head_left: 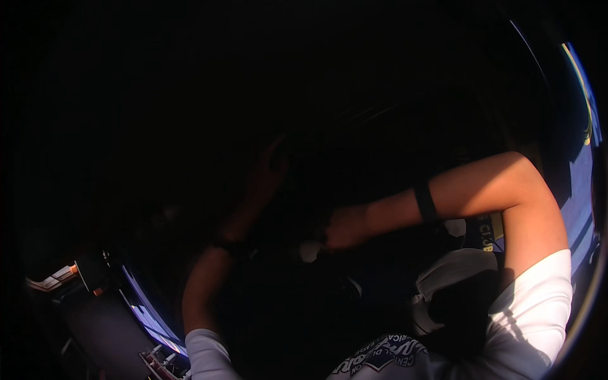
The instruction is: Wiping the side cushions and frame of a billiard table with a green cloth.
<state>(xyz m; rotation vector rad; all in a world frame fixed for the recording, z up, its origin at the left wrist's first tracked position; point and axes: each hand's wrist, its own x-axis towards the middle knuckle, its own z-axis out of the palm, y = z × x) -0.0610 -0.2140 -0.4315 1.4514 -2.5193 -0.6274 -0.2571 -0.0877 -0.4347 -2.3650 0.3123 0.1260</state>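
Deep shadow covers most of the view. My right hand (345,228) is bent into a fist near the middle, its knuckles toward the left. What it holds, if anything, is lost in the dark. Just below its fingers shows a small pale rounded thing (310,251); I cannot tell whether the hand touches it. My left hand (271,168) reaches up and forward, very dim. One finger seems to point upward, but the others and whatever they touch are hidden. A dark band (425,201) circles my right forearm, and another dark band (229,246) my left wrist.
Bright blue strips (582,171) curve along the right rim. At the lower left are an orange-brown slatted piece (60,277), a dark grey panel (95,329) and small metal fittings (163,362). A light grey rounded surface (453,269) lies beneath my right arm.
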